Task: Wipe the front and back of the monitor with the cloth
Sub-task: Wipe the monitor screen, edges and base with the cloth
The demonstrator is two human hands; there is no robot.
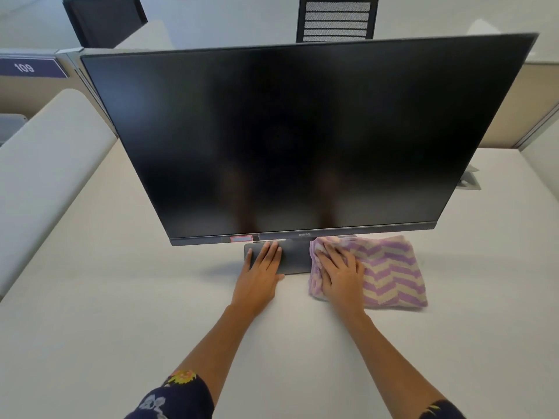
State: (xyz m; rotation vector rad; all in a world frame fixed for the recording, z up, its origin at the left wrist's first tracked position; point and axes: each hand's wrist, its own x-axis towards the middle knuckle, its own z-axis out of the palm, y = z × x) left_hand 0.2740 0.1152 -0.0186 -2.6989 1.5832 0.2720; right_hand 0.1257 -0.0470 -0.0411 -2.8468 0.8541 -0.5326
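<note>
A large black monitor [296, 140] stands on the white desk, screen facing me and dark. Its flat grey base [295, 258] sits under the lower bezel. My left hand [260, 273] lies flat, palm down, with its fingers on the left part of the base. A folded purple and cream zigzag cloth [390, 270] lies on the desk to the right of the base, its left end over the base's edge. My right hand [340, 276] presses on the cloth's left part, fingers spread and slightly curled into the fabric. The monitor's back is hidden.
The white desk [121, 313] stretches around the monitor. Low partitions [45, 152] border it at left and behind. A black office chair [337, 19] stands beyond the far partition. A grey cable port [469, 181] is set in the desk at right.
</note>
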